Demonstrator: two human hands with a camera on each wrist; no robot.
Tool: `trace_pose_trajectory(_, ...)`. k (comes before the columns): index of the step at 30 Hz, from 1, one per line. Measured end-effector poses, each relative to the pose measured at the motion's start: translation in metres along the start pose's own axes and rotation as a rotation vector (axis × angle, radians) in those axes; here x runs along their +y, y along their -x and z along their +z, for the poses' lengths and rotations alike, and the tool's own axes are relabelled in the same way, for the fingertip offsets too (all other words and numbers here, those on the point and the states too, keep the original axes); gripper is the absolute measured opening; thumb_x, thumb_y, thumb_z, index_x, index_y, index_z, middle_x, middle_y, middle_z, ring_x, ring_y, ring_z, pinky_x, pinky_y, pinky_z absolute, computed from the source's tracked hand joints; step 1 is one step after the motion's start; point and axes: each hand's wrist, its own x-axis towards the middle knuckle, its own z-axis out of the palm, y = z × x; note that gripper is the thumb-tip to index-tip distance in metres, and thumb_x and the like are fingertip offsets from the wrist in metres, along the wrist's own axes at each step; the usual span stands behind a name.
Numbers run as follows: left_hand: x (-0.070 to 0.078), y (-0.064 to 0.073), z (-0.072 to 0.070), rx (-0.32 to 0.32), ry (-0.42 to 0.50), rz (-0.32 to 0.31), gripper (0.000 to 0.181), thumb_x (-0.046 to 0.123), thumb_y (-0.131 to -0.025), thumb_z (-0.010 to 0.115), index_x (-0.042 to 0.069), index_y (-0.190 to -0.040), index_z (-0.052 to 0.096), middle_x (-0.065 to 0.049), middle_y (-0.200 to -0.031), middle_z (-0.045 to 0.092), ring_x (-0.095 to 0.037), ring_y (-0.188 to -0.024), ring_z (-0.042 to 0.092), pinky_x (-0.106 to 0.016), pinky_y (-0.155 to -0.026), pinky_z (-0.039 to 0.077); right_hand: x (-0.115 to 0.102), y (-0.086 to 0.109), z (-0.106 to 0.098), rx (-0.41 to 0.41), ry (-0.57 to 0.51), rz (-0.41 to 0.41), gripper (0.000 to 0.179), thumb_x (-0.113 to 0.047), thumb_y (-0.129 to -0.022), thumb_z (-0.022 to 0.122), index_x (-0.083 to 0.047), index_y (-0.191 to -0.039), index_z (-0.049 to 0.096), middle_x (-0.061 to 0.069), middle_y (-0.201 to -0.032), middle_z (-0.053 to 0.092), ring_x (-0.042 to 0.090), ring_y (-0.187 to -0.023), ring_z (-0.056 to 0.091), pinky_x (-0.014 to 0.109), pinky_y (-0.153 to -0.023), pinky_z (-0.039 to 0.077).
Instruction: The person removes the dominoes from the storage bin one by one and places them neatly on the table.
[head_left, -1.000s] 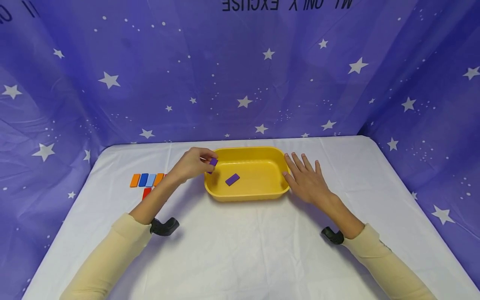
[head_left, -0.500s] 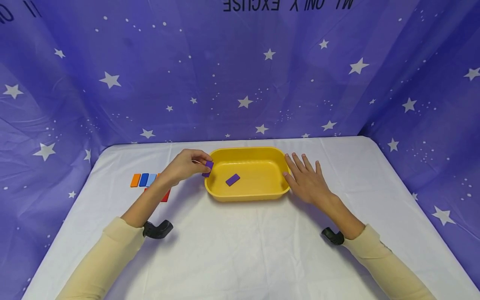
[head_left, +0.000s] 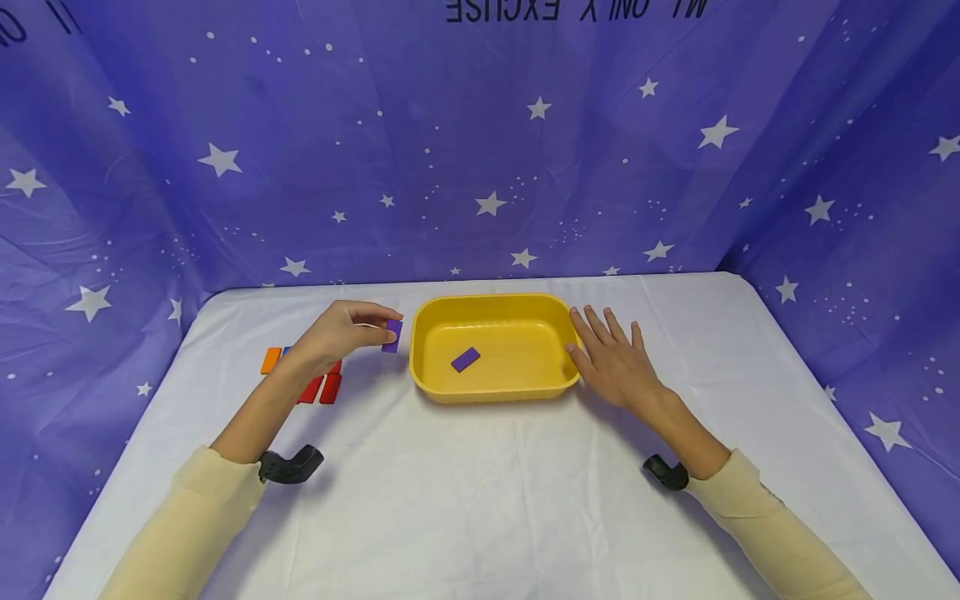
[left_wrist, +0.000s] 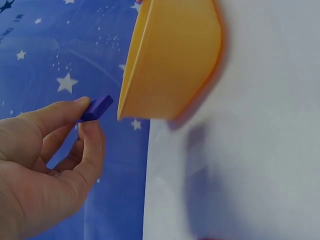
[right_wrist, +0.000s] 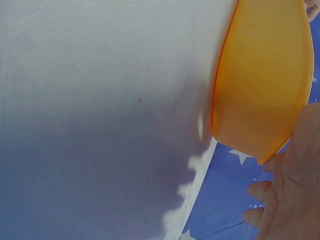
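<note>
Between thumb and fingertips my left hand point(head_left: 337, 332) pinches a small purple rectangular block point(head_left: 393, 335), held just left of the yellow basin point(head_left: 495, 395). The left wrist view shows the same purple block point(left_wrist: 97, 108) raised above the table beside the basin's outer wall point(left_wrist: 175, 55). A second purple block point(head_left: 466, 359) lies on the basin's floor. My right hand point(head_left: 617, 358) lies with spread, straight fingers at the basin's right end, the thumb over its rim. In the right wrist view, that hand point(right_wrist: 295, 175) is against the basin's edge.
Left of the basin, partly under my left forearm, lie an orange block point(head_left: 271, 361), red blocks point(head_left: 330, 388) and a sliver of blue. A white cloth point(head_left: 480, 492) covers the table. A purple star-patterned curtain point(head_left: 480, 150) stands behind and at both sides.
My left hand has moved left, carrying the purple block from over the basin's left rim to outside it. More red blocks show beneath the forearm. The right hand stays put.
</note>
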Motion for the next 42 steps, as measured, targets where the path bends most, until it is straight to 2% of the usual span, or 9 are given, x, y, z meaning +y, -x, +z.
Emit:
trace_pose_trajectory(5,-0.011,0.011,-0.015,0.001,0.022,-0.021,0.041,0.017,-0.091,0.073,0.006,-0.131,0.066,-0.017,-0.131,0.059,-0.032,-0.118,0.054,-0.049,-0.105,0.041,0.000,0.000,0.000,0.002,-0.005,-0.004,0.066,-0.051,-0.107,0.023,-0.018,-0.162,0.009,0.013,-0.165,0.010,0.039,-0.150,0.001,0.067,-0.111,-0.007)
trace_pose_trajectory(7,-0.018,0.015,-0.022,0.006,0.011,-0.022,0.042,0.019,-0.093,0.071,0.006,-0.132,0.065,-0.018,-0.128,0.061,-0.032,-0.114,0.056,-0.045,-0.096,0.048,0.001,0.000,0.000,0.004,-0.006,-0.006,0.066,-0.051,-0.107,0.024,-0.017,-0.162,0.009,0.013,-0.165,0.011,0.039,-0.150,0.001,0.067,-0.111,-0.007)
trace_pose_trajectory(13,-0.040,0.026,-0.043,0.004,0.011,-0.013,0.045,0.020,-0.096,0.067,0.000,-0.136,0.059,-0.013,-0.118,0.063,-0.025,-0.101,0.063,-0.038,-0.082,0.053,0.000,0.000,0.001,0.005,-0.014,-0.007,0.066,-0.051,-0.107,0.024,-0.018,-0.162,0.009,0.013,-0.165,0.011,0.039,-0.150,0.001,0.066,-0.111,-0.008)
trace_pose_trajectory(14,-0.044,0.029,-0.047,-0.003,0.022,-0.006,0.047,0.019,-0.097,0.066,-0.002,-0.137,0.057,-0.012,-0.119,0.063,-0.024,-0.102,0.064,-0.039,-0.087,0.052,0.000,0.000,0.001,0.005,-0.014,-0.006,0.066,-0.051,-0.106,0.024,-0.018,-0.162,0.009,0.013,-0.165,0.011,0.039,-0.150,0.001,0.066,-0.111,-0.008)
trace_pose_trajectory(21,-0.077,0.043,-0.072,-0.006,0.131,0.036,0.040,0.011,-0.099,0.063,-0.007,-0.134,0.058,-0.008,-0.124,0.061,-0.011,-0.100,0.067,-0.029,-0.089,0.053,0.000,0.001,0.001,0.001,-0.017,-0.006,0.066,-0.051,-0.107,0.024,-0.018,-0.162,0.008,0.013,-0.165,0.010,0.038,-0.150,0.000,0.066,-0.111,-0.008)
trace_pose_trajectory(30,-0.115,0.061,-0.096,0.021,0.197,-0.002,0.033,0.007,-0.098,0.064,-0.006,-0.128,0.063,0.008,-0.112,0.060,-0.005,-0.096,0.063,-0.026,-0.084,0.054,0.001,0.001,0.001,0.002,-0.018,-0.010,0.066,-0.051,-0.107,0.024,-0.017,-0.162,0.010,0.013,-0.165,0.010,0.038,-0.150,0.000,0.066,-0.111,-0.008)
trace_pose_trajectory(33,-0.125,0.064,-0.098,0.026,0.169,-0.030,0.037,0.007,-0.098,0.064,-0.011,-0.130,0.059,0.006,-0.115,0.059,-0.004,-0.096,0.064,-0.025,-0.083,0.054,0.002,0.001,0.000,-0.004,-0.012,-0.007,0.067,-0.051,-0.107,0.023,-0.017,-0.162,0.009,0.013,-0.165,0.009,0.038,-0.150,-0.001,0.066,-0.111,-0.007)
trace_pose_trajectory(39,-0.137,0.067,-0.096,0.044,0.054,-0.084,0.047,0.014,-0.098,0.065,-0.014,-0.135,0.052,-0.024,-0.134,0.048,0.000,-0.092,0.061,-0.024,-0.082,0.054,0.001,0.000,0.001,-0.003,-0.011,-0.011,0.067,-0.051,-0.107,0.024,-0.016,-0.162,0.009,0.013,-0.165,0.009,0.039,-0.150,0.000,0.067,-0.111,-0.007)
trace_pose_trajectory(42,-0.137,0.067,-0.093,0.055,0.037,-0.081,0.048,0.013,-0.099,0.064,-0.015,-0.135,0.050,-0.031,-0.139,0.041,0.002,-0.092,0.059,-0.023,-0.081,0.054,0.001,0.000,0.000,0.000,-0.013,-0.011,0.067,-0.051,-0.107,0.024,-0.017,-0.162,0.009,0.014,-0.165,0.010,0.039,-0.150,0.000,0.066,-0.111,-0.008)
